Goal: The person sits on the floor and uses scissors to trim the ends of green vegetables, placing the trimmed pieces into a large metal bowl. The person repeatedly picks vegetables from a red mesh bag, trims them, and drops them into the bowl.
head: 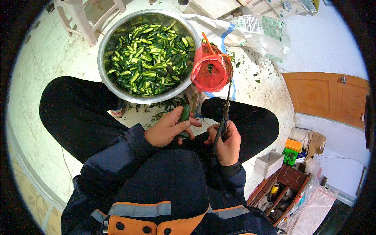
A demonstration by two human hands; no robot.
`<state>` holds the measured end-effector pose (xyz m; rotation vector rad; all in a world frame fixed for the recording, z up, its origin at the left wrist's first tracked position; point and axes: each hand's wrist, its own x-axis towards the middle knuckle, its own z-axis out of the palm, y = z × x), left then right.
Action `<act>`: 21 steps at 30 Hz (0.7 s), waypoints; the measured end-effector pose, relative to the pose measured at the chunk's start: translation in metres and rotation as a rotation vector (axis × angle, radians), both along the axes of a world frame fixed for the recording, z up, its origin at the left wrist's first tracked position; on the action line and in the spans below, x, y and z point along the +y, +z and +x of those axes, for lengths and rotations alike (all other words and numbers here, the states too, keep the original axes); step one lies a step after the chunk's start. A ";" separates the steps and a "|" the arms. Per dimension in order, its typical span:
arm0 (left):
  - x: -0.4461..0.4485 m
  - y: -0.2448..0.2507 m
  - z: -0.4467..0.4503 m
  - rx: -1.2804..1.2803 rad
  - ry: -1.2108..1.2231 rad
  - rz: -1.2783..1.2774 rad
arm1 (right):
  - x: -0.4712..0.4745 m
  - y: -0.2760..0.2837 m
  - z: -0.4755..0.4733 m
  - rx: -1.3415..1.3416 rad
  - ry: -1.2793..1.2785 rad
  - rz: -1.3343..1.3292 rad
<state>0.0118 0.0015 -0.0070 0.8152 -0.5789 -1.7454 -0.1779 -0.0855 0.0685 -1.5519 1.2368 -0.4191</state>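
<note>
My left hand (167,127) holds a whole dark green chili pepper (185,113) between thumb and fingers. Lower in the same hand is a second green pepper (184,135), partly hidden by the fingers. In my right hand (229,144) is a long, thin, dark cutting tool (225,110) that points away from me; whether it is a knife or scissors is unclear. Beyond my hands stands a large steel basin (144,100), filled with green peppers (149,58), many slit or halved to show pale insides. Against its right side rests a red plastic bag (210,83) with an orange strip.
Stems and scraps (167,106) litter the floor below the basin. A white woven sack (199,22) lies beneath the red bag. At upper left is a plastic stool (79,23). Lower right has a wooden drawer unit (290,176) and a white box (268,163); beyond stands a door (320,94).
</note>
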 end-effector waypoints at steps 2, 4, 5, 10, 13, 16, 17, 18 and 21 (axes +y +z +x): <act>-0.001 0.002 -0.002 -0.022 0.072 0.049 | 0.002 0.002 -0.003 0.039 -0.017 0.041; -0.002 0.011 0.002 -0.021 0.118 0.103 | 0.005 0.005 -0.004 0.068 -0.002 0.028; -0.002 0.017 0.007 -0.010 0.129 0.131 | 0.007 0.007 -0.004 0.077 0.022 -0.007; -0.002 0.012 0.011 0.163 0.193 0.226 | 0.018 0.022 -0.007 0.071 0.144 -0.023; 0.000 0.011 0.010 0.128 0.210 0.200 | 0.023 0.034 -0.006 0.172 0.170 0.031; 0.001 0.009 0.008 0.027 0.241 0.171 | 0.027 0.025 -0.015 0.140 0.174 -0.006; 0.000 0.007 0.006 0.006 0.256 0.167 | 0.027 0.023 -0.016 0.122 0.168 -0.009; -0.001 0.008 0.005 -0.014 0.269 0.163 | 0.028 0.022 -0.017 0.104 0.158 -0.012; -0.004 0.018 0.010 0.197 0.296 0.267 | 0.028 0.021 -0.017 0.098 0.156 -0.038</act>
